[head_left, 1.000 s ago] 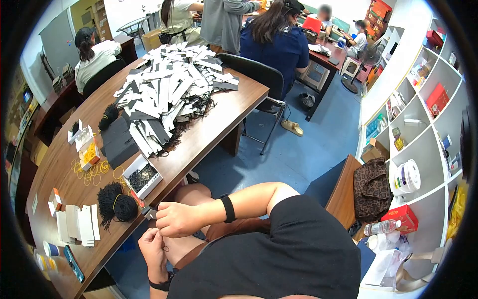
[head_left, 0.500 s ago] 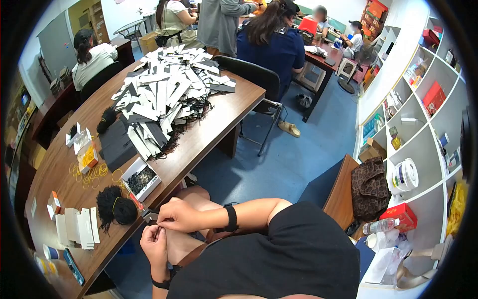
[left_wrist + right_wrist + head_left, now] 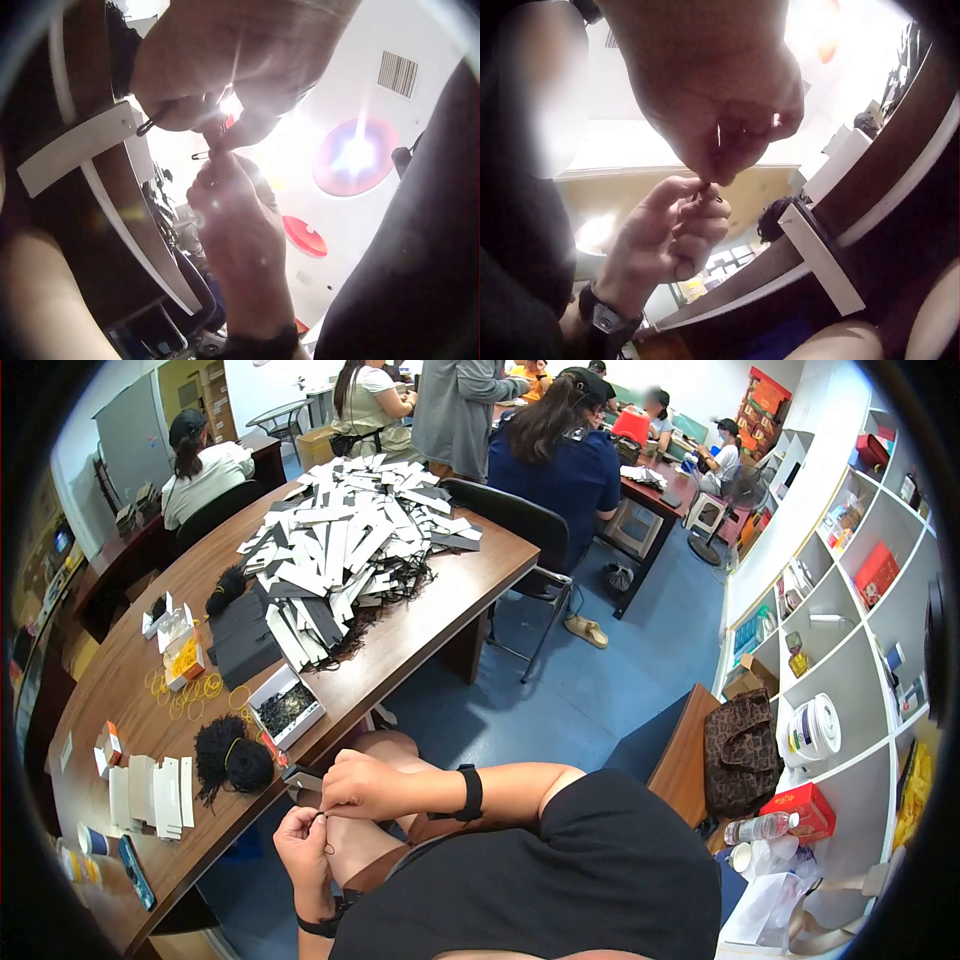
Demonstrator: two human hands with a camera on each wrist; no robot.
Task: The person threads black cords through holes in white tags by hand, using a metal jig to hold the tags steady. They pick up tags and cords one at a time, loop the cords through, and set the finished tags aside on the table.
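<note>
Both hands meet at the fingertips in front of the lap, below the table edge. My left hand (image 3: 303, 850) pinches a thin black cord (image 3: 330, 850), whose small loop hangs beside the fingers. From above, my right hand (image 3: 365, 787) pinches at the same spot with thumb and finger. In the left wrist view, dark cord loops (image 3: 155, 118) show by the left hand (image 3: 240, 67), its fingertips against those of the right hand (image 3: 244, 240). A white strip (image 3: 821, 259) with a small hole juts out near the table edge in the right wrist view; its support is unclear.
On the table (image 3: 400, 630) lie a big heap of white and black strips (image 3: 340, 550), a black cord bundle (image 3: 235, 757), a white box of small dark pieces (image 3: 287, 707), yellow bands (image 3: 190, 695) and a phone (image 3: 137, 873). Shelves stand right; several people sit or stand beyond.
The head view has shifted slightly. My right hand's fingers have changed their bend and keep pinching close to the left fingertips; the left hand stays nearly in place.
</note>
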